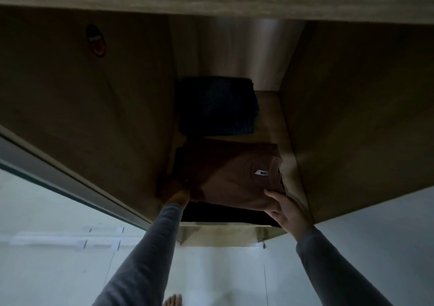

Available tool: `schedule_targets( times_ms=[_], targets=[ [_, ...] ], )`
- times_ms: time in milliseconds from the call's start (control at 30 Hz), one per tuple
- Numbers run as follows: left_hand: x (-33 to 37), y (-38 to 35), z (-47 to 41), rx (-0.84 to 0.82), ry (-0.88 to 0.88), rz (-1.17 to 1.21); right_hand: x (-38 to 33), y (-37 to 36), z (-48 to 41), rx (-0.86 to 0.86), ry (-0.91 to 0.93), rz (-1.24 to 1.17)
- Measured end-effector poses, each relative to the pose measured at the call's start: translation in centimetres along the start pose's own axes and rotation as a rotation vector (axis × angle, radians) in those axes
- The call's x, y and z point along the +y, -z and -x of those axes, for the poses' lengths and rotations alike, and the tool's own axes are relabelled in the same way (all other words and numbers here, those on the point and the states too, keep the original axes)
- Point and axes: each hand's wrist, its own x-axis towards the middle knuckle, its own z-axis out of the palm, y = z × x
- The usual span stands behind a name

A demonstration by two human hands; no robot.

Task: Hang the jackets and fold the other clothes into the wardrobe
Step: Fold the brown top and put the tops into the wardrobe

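The right hand has the near right corner of the brown shirt pinched, thumb on top and fingers underneath. The left hand is at the shirt's left edge, but it sits so deep in shadow that I cannot tell whether it grips or only steadies.

Between the two hands the shirt is folded into a neat flat rectangle, with its white label up by the collar. It is low over the front of the shelf in the wardrobe, on or just above a black garment (hard to say which). Farther in lies a dark blue folded piece.

I'd judge the folding well under way, with two pieces stowed and this one nearly set down. No jackets or hangers show from here, so I can't say how that half stands.
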Motion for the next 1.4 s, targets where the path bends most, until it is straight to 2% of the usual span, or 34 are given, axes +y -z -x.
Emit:
schedule_targets(
  times_ms=[33, 100, 200, 300, 433, 500, 567, 633, 667, 767, 800, 867, 933, 1033, 1133, 1200, 1233, 1300, 1400],
  targets=[
    [0.0, -0.1, -0.1, -0.016, -0.013, -0.011, -0.4, -0.2, 0.0, -0.026, 0.005, -0.043],
    [0.0, -0.6, -0.9, -0.066, 0.036, 0.140, -1.2, -0.4, 0.2, -0.076, 0.022, -0.123],
    [1.3, -0.4, -0.7, -0.137, -0.012, 0.442, -2.2, -0.7, 0.6, -0.149, 0.053, -0.207],
    [2.6, 1.1, -0.6, -0.249, 0.017, 0.846, -3.8, -1.9, 1.2, -0.158, 0.082, -0.234],
    [5.3, 4.5, -1.1, -0.221, -0.125, 1.077, -7.0, -4.2, 0.7, -0.145, 0.167, -0.303],
    [6.1, 5.4, -1.1, -0.206, -0.123, 1.225, -8.2, -4.5, 1.5, -0.204, 0.216, -0.333],
    [6.0, 5.8, -0.2, -0.163, -0.119, 1.264, -8.1, -3.7, 2.5, -0.298, 0.235, -0.359],
    [4.0, 5.0, 1.0, -0.069, -0.059, 1.149, -6.7, -2.2, 2.7, -0.303, 0.242, -0.292],
    [2.2, 4.2, 1.5, -0.067, 0.000, 1.077, -5.3, -1.4, 2.6, -0.232, 0.228, -0.206],
    [-3.0, 1.2, 2.9, -0.235, 0.209, 0.858, -0.4, 1.3, 1.0, 0.089, 0.063, 0.140],
    [-4.2, 0.4, 2.7, -0.219, 0.227, 0.726, 0.7, 1.8, 0.4, 0.143, 0.040, 0.269],
    [-4.9, -0.8, 2.0, -0.128, 0.126, 0.430, 1.5, 2.1, -0.2, 0.167, 0.035, 0.388],
    [-4.4, -1.1, 1.7, -0.056, 0.046, 0.259, 1.0, 1.9, -0.5, 0.182, 0.043, 0.368],
    [-4.5, -1.1, 2.2, 0.002, 0.002, 0.140, 1.1, 2.1, -1.0, 0.203, 0.077, 0.382],
    [-5.2, -1.4, 3.6, 0.112, -0.030, 0.222, 2.2, 2.6, -0.6, 0.199, 0.062, 0.176],
    [-5.2, -1.7, 4.3, 0.178, -0.009, 0.309, 2.5, 2.7, -0.7, 0.210, 0.090, 0.148],
    [-5.0, -1.9, 4.6, 0.187, 0.008, 0.332, 2.5, 2.8, -0.9, 0.222, 0.122, 0.217],
    [-4.8, -2.0, 4.9, 0.159, 0.024, 0.303, 2.3, 3.0, -0.6, 0.310, 0.251, 0.570],
    [-4.2, -1.5, 5.7, 0.064, 0.040, 0.006, 2.1, 3.1, 0.5, 0.406, 0.440, 1.039]
  ],
)
